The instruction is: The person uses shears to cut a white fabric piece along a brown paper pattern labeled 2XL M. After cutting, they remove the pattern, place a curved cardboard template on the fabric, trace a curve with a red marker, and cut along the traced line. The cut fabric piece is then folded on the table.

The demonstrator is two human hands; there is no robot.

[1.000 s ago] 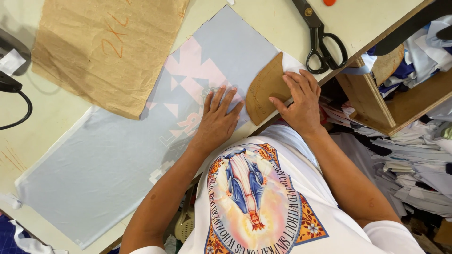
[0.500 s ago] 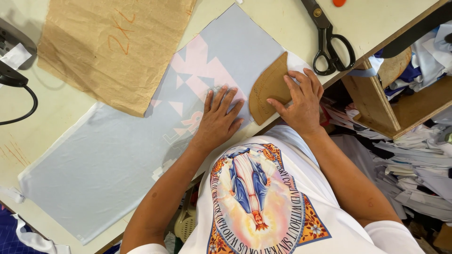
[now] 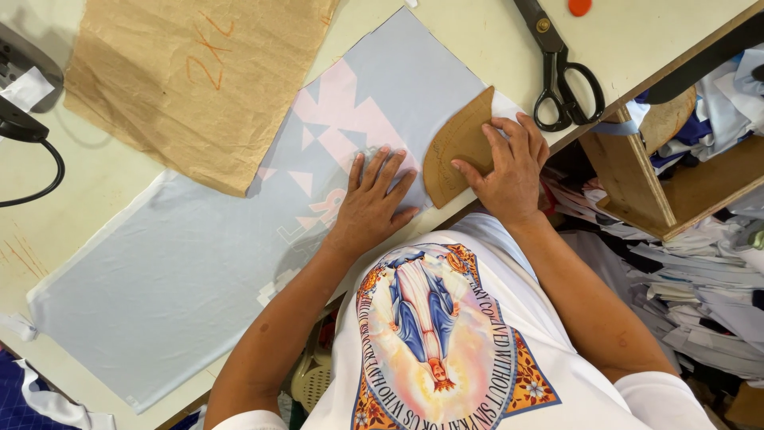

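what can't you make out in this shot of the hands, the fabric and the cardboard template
Head view only:
- The pale blue fabric under the left hand and under the brown paper: hidden.
- Part of the cardboard template beneath the right hand: its pencil marks are too faint to read.
- Scissors: blade tips cut off by the top edge.
- Black device: cut off by the left edge.

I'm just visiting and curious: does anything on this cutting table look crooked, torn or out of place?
Nothing is damaged or spilled. The pale blue fabric lies at a slant across the table, and the brown paper sheet overlapping it is creased. The left hand presses the fabric flat; the right hand holds a curved cardboard template on it.
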